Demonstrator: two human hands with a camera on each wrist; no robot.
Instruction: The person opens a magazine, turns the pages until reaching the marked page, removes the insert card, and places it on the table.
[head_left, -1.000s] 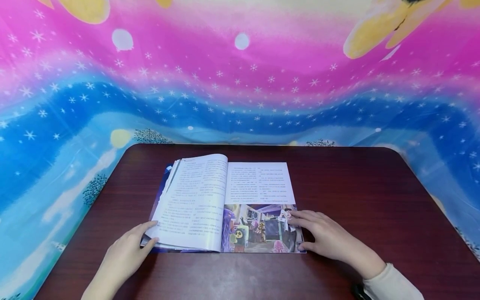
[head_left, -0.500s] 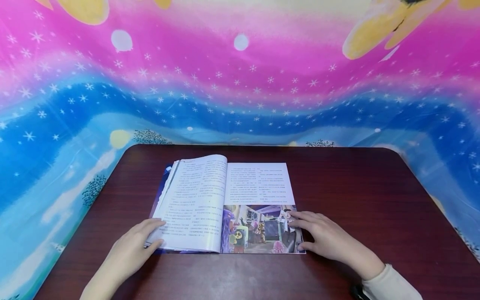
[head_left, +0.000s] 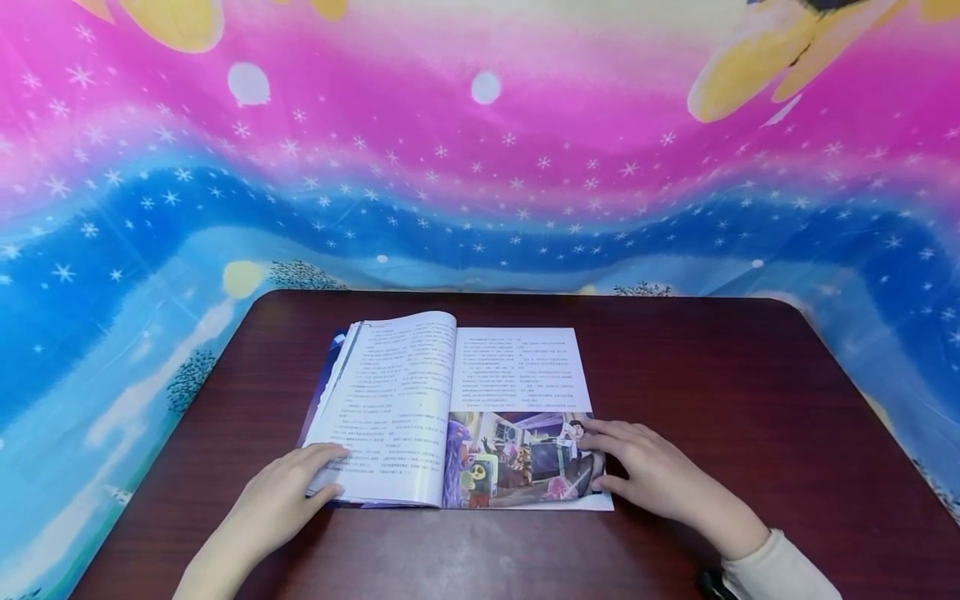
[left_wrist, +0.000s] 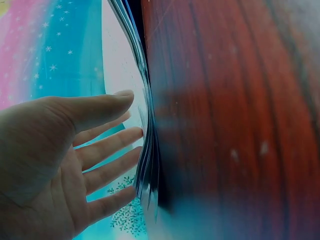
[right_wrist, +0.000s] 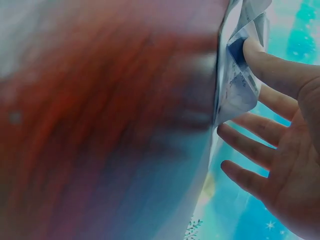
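Observation:
An open magazine (head_left: pixel 517 367) lies on the table, text on its left page (head_left: pixel 390 417) and a colourful picture low on its right page (head_left: pixel 525 458). My left hand (head_left: pixel 281 500) rests at the lower left of the left page, fingers extended and thumb apart. In the left wrist view, the fingertips (left_wrist: pixel 136 132) meet the bowed stack of page edges (left_wrist: pixel 145 100). At the lower right corner, my right hand (head_left: pixel 648 467) pinches the right page between thumb and fingers. That corner (right_wrist: pixel 242 95) curls up in the right wrist view, and a white sheet shows beneath.
The dark red-brown wooden table (head_left: pixel 712 367) extends around the magazine on all sides. A pink and blue snowflake-patterned cloth (head_left: pixel 480 192) hangs behind and beside the table.
My left hand has slid rightward and further over the left page. Under the right hand, the right page's lower corner has lifted and bent, uncovering a white strip below.

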